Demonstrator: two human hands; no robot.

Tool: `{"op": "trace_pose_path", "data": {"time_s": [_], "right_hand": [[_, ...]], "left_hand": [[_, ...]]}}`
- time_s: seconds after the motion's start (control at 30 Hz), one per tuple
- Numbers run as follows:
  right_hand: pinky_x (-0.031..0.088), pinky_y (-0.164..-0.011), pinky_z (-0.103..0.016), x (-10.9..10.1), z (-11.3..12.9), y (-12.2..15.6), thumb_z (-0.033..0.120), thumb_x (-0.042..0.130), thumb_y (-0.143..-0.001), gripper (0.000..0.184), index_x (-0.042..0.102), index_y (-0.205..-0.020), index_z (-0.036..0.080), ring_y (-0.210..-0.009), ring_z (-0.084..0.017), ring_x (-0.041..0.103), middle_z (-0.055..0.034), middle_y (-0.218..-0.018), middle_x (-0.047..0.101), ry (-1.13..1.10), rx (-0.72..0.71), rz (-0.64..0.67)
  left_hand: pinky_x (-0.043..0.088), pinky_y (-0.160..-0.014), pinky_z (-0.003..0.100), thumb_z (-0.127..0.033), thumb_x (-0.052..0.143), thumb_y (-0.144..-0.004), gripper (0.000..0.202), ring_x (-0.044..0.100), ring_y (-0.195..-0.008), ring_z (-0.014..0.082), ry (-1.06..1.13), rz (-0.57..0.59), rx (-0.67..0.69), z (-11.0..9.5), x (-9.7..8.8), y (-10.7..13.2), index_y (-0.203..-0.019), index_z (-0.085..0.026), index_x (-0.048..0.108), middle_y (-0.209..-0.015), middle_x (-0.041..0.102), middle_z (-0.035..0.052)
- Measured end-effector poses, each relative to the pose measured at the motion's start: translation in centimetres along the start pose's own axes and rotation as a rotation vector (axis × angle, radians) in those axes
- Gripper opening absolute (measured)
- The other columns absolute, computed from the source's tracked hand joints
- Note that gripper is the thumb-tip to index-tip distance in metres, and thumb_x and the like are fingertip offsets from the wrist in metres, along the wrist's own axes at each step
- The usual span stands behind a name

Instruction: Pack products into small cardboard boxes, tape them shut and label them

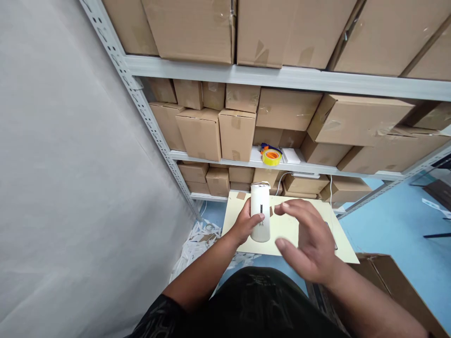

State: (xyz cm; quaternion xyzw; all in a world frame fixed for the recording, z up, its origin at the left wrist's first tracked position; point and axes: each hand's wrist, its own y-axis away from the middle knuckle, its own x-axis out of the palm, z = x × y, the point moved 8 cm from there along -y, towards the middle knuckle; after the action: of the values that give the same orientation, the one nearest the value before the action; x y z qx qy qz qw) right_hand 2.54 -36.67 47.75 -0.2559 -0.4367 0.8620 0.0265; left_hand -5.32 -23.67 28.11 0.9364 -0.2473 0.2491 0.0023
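The left hand [246,225] grips a white cylindrical device [260,212] above the pale worktop [239,211], while the right hand [307,239] hovers beside it, fingers spread, holding nothing.

The white cylindrical plastic device [260,199] looked smooth, with a soft sheen. The pale cream flat board [239,209] beneath it was matt and even, whether card or laminate could not be told. The brown cardboard boxes [200,134] were dull and fibrous, their seams crossed by shiny clear tape. The grey perforated metal shelf frame [282,77] wore a satin painted coat. The yellow roll of tape [271,158] was glossy. The blue floor [387,220] looked smooth and faintly shiny. The white wall sheet [52,164] seemed matt and cloth-like, and the black printed shirt [260,300] was soft, matt cloth.
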Motion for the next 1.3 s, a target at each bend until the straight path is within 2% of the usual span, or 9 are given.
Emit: {"op": "trace_pose_path", "data": {"time_s": [0.17, 0.3, 0.43, 0.6, 0.77, 0.87, 1.0, 1.13, 1.3], "right_hand": [[0.057, -0.078, -0.041, 4.1, -16.2, 9.7, 0.049, 0.071, -0.085, 0.035, 0.061, -0.105, 0.023, -0.087, -0.024, 0.066, -0.006, -0.095, 0.068, -0.297, 0.858, -0.129], [0.058, -0.077, -0.043, 9.8, -17.7, 14.6, 0.066, 0.063, -0.087, 0.052, 0.063, -0.113, 0.021, -0.091, -0.028, 0.072, -0.0099, -0.101, 0.072, -0.816, 1.163, 0.046], [0.058, -0.081, -0.043, 10.7, -17.3, 14.2, 0.061, 0.07, -0.086, 0.053, 0.061, -0.118, 0.02, -0.085, -0.026, 0.074, -0.0093, -0.097, 0.074, -0.953, 1.133, 0.015], [0.051, -0.069, -0.033, 8.3, -20.2, 14.8, 0.054, 0.088, -0.068, 0.061, 0.057, -0.109, 0.021, -0.076, -0.021, 0.064, -0.0035, -0.09, 0.071, -0.448, 1.017, -0.081], [0.046, -0.067, -0.033, 6.9, -21.1, 15.6, 0.059, 0.076, -0.08, 0.047, 0.063, -0.106, 0.022, -0.072, -0.02, 0.059, -0.0009, -0.08, 0.067, -0.166, 0.928, 0.193], [0.05, -0.078, -0.037, 4.0, -21.3, 13.4, 0.063, 0.062, -0.09, 0.053, 0.062, -0.124, 0.022, -0.091, -0.024, 0.063, -0.0077, -0.105, 0.07, -0.178, 0.862, 0.14], [0.053, -0.09, -0.042, 1.8, -21.8, 8.6, 0.069, 0.055, -0.091, 0.079, 0.036, -0.155, 0.026, -0.116, -0.027, 0.061, -0.0145, -0.151, 0.051, -0.33, 0.768, 0.078], [0.051, -0.1, -0.043, 2.4, -22.1, 6.1, 0.061, 0.07, -0.085, 0.069, 0.055, -0.141, 0.024, -0.119, -0.028, 0.062, -0.0115, -0.135, 0.065, -0.23, 0.718, 0.19], [0.054, -0.093, -0.043, -0.1, -24.3, 7.7, 0.059, 0.08, -0.074, 0.062, 0.066, -0.121, 0.02, -0.103, -0.027, 0.068, -0.0106, -0.117, 0.073, -0.107, 0.791, -0.01]], "left_hand": [[0.053, -0.083, 0.036, -0.044, 0.077, -0.076, 0.058, 0.069, -0.096, 0.0267, -0.005, -0.021, 0.019, -0.1, -0.2, -0.3, -0.124, -0.019, 0.057, -0.108, 0.072, 0.0085], [0.053, -0.077, 0.033, -0.04, 0.067, -0.079, 0.053, 0.068, -0.091, 0.0244, 0.048, -0.099, 0.053, -0.2, -0.1, -1.0, -0.127, -0.02, 0.056, -0.106, 0.072, 0.0068], [0.051, -0.072, 0.034, -0.045, 0.06, -0.083, 0.055, 0.066, -0.081, 0.0238, 0.024, -0.128, 0.04, -0.2, 0.3, -1.5, -0.132, -0.02, 0.054, -0.097, 0.07, 0.0053], [0.051, -0.074, 0.031, -0.052, 0.08, -0.077, 0.064, 0.065, -0.085, 0.0211, -0.141, -0.17, 0.053, 0.4, 0.0, -1.6, -0.126, -0.021, 0.051, -0.101, 0.067, 0.0045], [0.052, -0.081, 0.032, -0.05, 0.084, -0.075, 0.065, 0.066, -0.096, 0.0225, -0.179, -0.265, 0.082, 1.2, -1.5, -1.5, -0.122, -0.022, 0.049, -0.109, 0.068, 0.0067], [0.053, -0.083, 0.035, -0.051, 0.083, -0.075, 0.065, 0.066, -0.098, 0.0244, -0.206, -0.206, 0.051, 1.8, -1.8, -1.7, -0.123, -0.02, 0.052, -0.109, 0.069, 0.0078], [0.052, -0.091, 0.039, -0.051, 0.081, -0.076, 0.066, 0.065, -0.106, 0.0267, -0.262, -0.081, 0.051, 2.9, -1.2, -1.9, -0.128, -0.02, 0.054, -0.118, 0.068, 0.0088], [0.051, -0.093, 0.037, -0.05, 0.08, -0.079, 0.068, 0.064, -0.11, 0.0266, -0.317, 0.052, 0.042, 4.7, 0.5, -1.8, -0.134, -0.02, 0.054, -0.126, 0.067, 0.0093], [0.052, -0.088, 0.035, -0.057, 0.064, -0.091, 0.052, 0.066, -0.104, 0.0254, -0.316, 0.1, 0.014, 5.4, 0.5, -2.7, -0.125, -0.017, 0.063, -0.115, 0.071, 0.0101]]}}
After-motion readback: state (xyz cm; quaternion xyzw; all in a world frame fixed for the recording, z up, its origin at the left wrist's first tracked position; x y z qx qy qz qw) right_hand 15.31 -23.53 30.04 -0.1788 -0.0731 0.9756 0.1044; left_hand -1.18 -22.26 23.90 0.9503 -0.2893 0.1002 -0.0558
